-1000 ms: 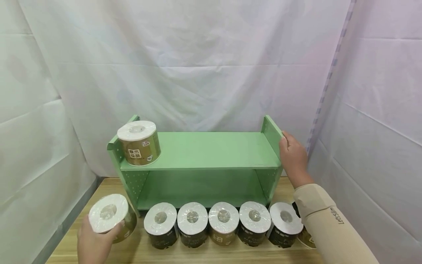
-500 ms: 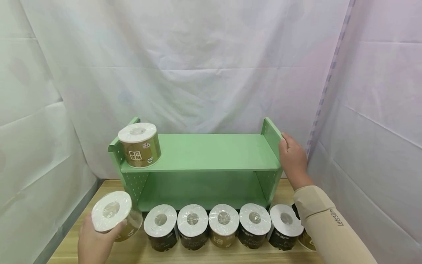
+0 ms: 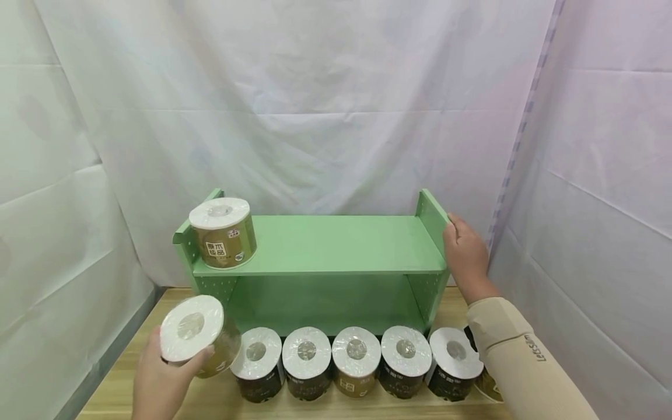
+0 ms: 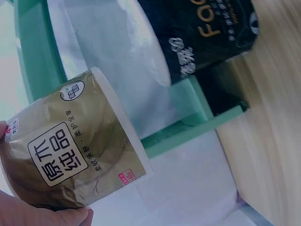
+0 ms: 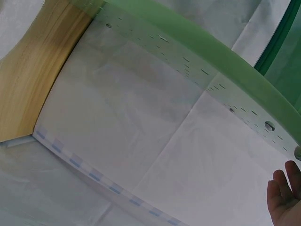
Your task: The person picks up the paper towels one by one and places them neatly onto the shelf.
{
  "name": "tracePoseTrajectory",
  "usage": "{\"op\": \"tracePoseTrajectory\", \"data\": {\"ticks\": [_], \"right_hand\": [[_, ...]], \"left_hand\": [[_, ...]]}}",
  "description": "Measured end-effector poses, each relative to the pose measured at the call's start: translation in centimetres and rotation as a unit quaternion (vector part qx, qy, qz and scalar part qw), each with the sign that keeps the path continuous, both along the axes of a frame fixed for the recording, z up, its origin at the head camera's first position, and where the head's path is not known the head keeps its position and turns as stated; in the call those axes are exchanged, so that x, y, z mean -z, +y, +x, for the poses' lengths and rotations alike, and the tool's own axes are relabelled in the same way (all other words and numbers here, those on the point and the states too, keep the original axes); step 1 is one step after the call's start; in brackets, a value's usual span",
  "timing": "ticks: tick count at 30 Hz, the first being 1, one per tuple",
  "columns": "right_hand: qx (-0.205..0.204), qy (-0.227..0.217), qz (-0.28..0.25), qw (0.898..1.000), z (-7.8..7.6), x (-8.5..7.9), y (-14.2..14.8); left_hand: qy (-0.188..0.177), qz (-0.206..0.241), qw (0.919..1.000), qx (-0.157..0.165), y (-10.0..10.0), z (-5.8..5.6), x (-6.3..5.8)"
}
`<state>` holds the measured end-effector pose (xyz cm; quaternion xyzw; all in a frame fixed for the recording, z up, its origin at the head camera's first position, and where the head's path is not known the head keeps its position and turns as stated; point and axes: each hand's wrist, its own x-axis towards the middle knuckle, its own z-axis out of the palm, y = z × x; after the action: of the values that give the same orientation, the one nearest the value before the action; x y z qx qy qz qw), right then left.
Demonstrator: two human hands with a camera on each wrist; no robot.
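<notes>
A toilet roll in gold wrapping (image 3: 220,350) is held in my left hand (image 3: 165,373). The roll is tilted, its white end up, at the front left of the shelf; in the left wrist view its label faces the camera. My right hand (image 3: 464,251) grips the top edge of the right side panel of a green two-level shelf (image 3: 336,242). Only some of that hand's fingers (image 5: 284,190) show in the right wrist view, near the panel. Another gold toilet roll (image 3: 223,236) stands upright at the left end of the upper level.
Along the front of the wooden table (image 3: 126,373) stands a row of toilet rolls, mostly black-wrapped like the leftmost one (image 3: 257,373), with a gold one (image 3: 356,376) among them. My right forearm partly covers a gold roll (image 3: 489,385). White curtains (image 3: 336,105) surround the table.
My left hand has moved to the right and slightly up with the gold toilet roll, which now overlaps the leftmost black roll in view. The right hand stays on the shelf's panel.
</notes>
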<state>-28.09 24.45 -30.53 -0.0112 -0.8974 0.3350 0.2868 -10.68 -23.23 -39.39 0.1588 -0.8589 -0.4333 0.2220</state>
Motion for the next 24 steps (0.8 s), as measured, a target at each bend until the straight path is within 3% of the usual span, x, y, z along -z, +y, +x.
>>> {"op": "tracePoseTrajectory", "data": {"ticks": [10, 24], "right_hand": [[0.003, 0.003, 0.003, 1.000, -0.2, 0.2, 0.1], [0.001, -0.005, 0.001, 1.000, 0.0, 0.1, 0.0]], "left_hand": [[0.012, 0.014, 0.9989, 0.042, 2.1, -0.2, -1.9], [0.036, 0.020, 0.9965, 0.072, 3.5, 0.0, -4.0]]}}
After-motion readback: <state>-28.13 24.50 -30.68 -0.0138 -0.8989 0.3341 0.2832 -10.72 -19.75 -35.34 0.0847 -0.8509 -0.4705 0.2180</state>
